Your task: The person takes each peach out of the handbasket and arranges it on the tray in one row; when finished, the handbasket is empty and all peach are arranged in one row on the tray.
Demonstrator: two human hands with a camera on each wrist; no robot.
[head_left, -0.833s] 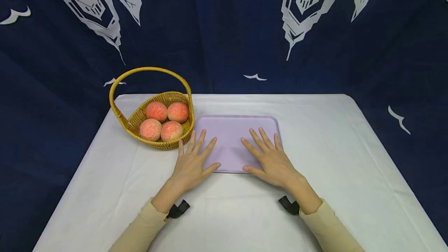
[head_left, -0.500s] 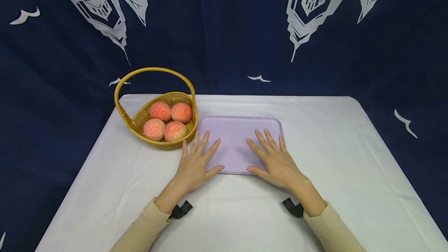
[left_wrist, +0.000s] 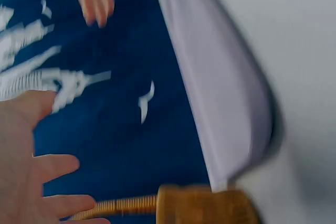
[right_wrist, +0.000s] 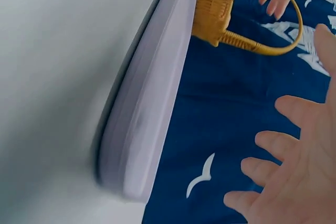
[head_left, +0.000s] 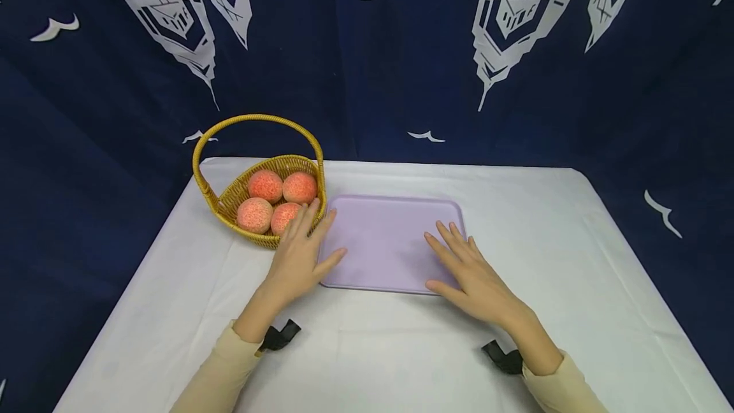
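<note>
**My left hand comes to the basket, nothing is held**

The desk [head_left: 573,285] carries everything under a white cloth. In the middle lies the lilac tray [head_left: 390,241], flat and with nothing on it. Just beside its left edge stands the wicker basket [head_left: 229,199] with its tall handle, and inside are four peaches [head_left: 266,186], close together.

My left hand [head_left: 297,253] is over the near right rim of the basket. The fingers are straight and a little spread, their tips at the nearest peach, and I cannot tell if they touch it. This grip is apart and holds nothing. My right hand [head_left: 478,276] lies flat on the near right corner of the tray, fingers also straight, holding nothing.

What can go wrong, in my judgement: the peaches are round and packed tightly, so if I take one, its neighbour can roll. The basket is light and near the tray, so a push on the rim can tip or slide it. The handle arches above, and my wrist can catch on it.
</note>
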